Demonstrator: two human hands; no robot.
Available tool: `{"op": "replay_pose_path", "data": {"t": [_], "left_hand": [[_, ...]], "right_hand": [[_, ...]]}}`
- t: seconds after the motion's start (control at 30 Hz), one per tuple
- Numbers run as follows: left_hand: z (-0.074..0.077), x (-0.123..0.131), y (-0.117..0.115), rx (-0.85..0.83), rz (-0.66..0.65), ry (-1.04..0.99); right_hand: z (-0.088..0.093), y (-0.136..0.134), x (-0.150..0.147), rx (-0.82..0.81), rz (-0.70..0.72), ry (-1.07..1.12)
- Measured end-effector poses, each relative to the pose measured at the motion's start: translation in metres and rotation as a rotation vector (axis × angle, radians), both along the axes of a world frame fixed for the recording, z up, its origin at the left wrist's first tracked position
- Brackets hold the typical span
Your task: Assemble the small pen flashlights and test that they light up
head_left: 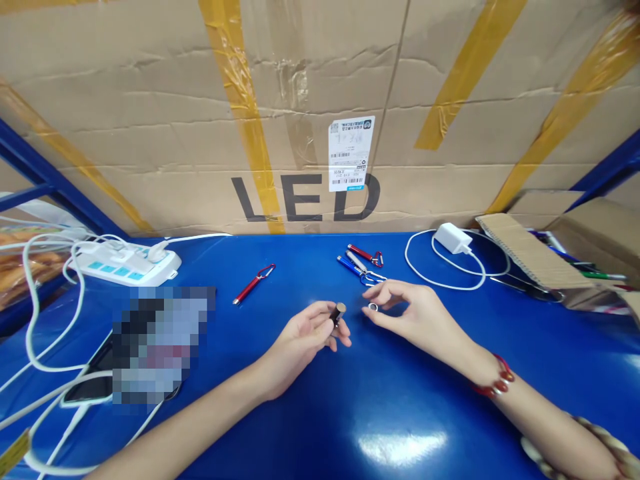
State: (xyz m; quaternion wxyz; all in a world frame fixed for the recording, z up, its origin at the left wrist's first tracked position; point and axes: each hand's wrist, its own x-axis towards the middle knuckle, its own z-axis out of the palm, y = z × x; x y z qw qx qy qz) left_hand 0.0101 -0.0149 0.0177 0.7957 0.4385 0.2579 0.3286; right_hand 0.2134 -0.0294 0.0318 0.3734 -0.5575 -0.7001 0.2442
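My left hand (313, 333) is closed on a black mini flashlight body (339, 311), a short dark cylinder held tilted above the blue table. To its right and a little apart, my right hand (413, 310) pinches a small silver ring-shaped cap (373, 307) between thumb and fingers. Just beyond the right hand lie a red mini flashlight (361, 252), a silver one (356, 260) and a blue one (349, 265), with carabiner clips. Another red mini flashlight (248, 289) with a red carabiner lies alone, farther left.
A white power strip (130, 261) with cables sits at the back left, near a pixelated phone-like object (160, 347). At the back right are a white charger (453, 238) with its cord and an open cardboard box (535, 257) holding pens. A large carton (310, 80) walls the back.
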Motion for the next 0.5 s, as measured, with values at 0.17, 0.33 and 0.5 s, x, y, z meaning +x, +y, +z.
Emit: {"op": "replay_pose_path", "data": {"t": [0.17,0.33,0.5], "left_hand": [[0.003,0.001,-0.002,-0.004,-0.061,0.042],[0.005,0.003,-0.002,0.007,-0.076,0.108],[0.0,0.003,-0.001,0.089,-0.058,0.162]], "right_hand": [[0.006,-0.009,-0.005,-0.012,0.072,0.262],[0.007,-0.013,-0.008,-0.102,0.121,0.386],[0.007,-0.013,-0.006,0.023,0.143,0.207]]}}
